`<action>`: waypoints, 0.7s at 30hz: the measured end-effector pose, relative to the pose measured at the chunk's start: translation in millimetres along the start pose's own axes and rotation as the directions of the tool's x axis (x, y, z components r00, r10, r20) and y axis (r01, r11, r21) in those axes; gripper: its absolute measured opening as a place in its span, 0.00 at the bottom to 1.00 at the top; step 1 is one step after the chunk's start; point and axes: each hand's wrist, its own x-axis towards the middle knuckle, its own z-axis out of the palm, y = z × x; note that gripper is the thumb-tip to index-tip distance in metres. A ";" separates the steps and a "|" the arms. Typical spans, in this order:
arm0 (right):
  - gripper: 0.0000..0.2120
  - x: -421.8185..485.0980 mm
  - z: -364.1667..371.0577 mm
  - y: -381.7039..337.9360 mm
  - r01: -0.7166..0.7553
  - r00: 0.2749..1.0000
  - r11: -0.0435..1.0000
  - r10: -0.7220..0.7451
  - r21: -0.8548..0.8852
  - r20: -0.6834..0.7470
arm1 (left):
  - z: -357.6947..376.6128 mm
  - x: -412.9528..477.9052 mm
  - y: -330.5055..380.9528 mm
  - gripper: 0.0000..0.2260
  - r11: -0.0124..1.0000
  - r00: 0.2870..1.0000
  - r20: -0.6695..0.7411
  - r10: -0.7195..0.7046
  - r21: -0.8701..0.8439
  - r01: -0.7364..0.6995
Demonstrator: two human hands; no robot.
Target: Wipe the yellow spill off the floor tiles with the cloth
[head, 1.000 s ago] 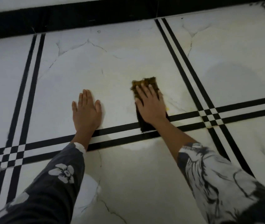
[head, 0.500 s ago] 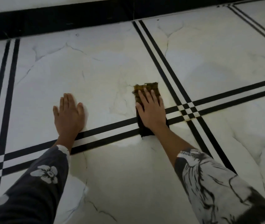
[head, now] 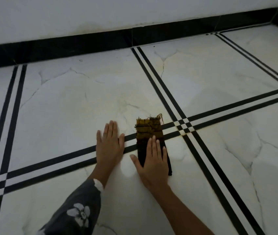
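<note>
A folded dark cloth (head: 149, 128), stained yellow at its far end, lies across the double black stripe of the white marble floor tiles (head: 70, 106). My right hand (head: 152, 162) presses flat on the cloth's near half with straight fingers. My left hand (head: 109, 145) rests flat on the floor just left of the cloth, palm down over the stripe. Faint yellow residue (head: 185, 132) shows at the stripe crossing right of the cloth, and a pale yellow film tints the tile beyond it.
A black skirting board (head: 87, 42) runs along the white wall at the back. Black double stripes cross the floor in a grid (head: 184, 125). Open floor lies all around the hands.
My right hand has slid back toward me on the cloth, baring its yellow far end. The left hand now lies closer to the cloth. The view has tilted up to show the wall.
</note>
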 end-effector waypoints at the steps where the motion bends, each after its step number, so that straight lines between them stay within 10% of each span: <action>1: 0.40 -5.2 -0.5 1.5 0.000 0.999 1.000 0.001 -0.026 0.039 | 2.7 -2.4 -0.2 0.25 1.000 1.000 0.009 -0.010 0.008 0.010; 12: 0.20 21.2 -19.0 -11.0 -0.061 0.996 0.942 0.037 0.331 0.077 | 1.7 -1.4 -0.4 0.26 1.000 1.000 0.000 -0.025 -0.014 0.025; 16: 0.21 48.6 -45.8 -37.0 -0.396 0.918 0.416 0.208 0.819 0.338 | 1.0 -2.5 -0.3 0.25 1.000 1.000 0.000 -0.012 -0.024 0.012; 19: 0.24 78.2 -69.5 -42.6 -0.613 0.765 -0.153 0.129 0.775 0.631 | 0.0 -2.8 -1.2 0.28 1.000 1.000 0.001 -0.008 -0.023 0.008; 21: 0.25 94.0 -88.6 -34.6 -0.653 0.719 -0.296 0.048 0.698 0.693 | -1.0 -2.1 -1.2 0.31 0.999 1.000 -0.005 -0.003 -0.032 0.003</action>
